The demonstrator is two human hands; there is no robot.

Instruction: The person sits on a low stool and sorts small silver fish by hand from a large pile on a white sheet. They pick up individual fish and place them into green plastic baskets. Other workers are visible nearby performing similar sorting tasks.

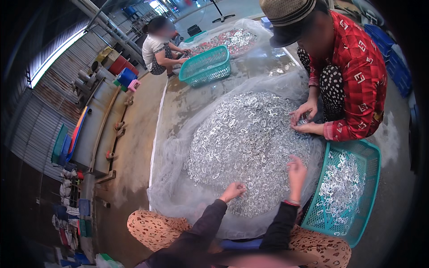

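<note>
A wide heap of small, silvery, looped pieces [250, 138], like little metal hooks, lies on a translucent net sheet [172, 178] in front of me. At the heap's near edge, my left hand [233, 191] has its fingers drawn together; what they hold, if anything, is too small to make out. To the right, my right hand [296, 176] is raised over the pieces with its fingers apart, and I see nothing in it. A teal plastic basket [373, 196] beside my right knee holds many of the same pieces.
A person in a red patterned shirt [357, 76] squats at the right, both hands over the heap. Farther back, another person [156, 51] squats by a second teal basket [205, 67] and another pile [232, 40]. Blue crates [395, 67] stand far right; a long metal tank [96, 134] stands left.
</note>
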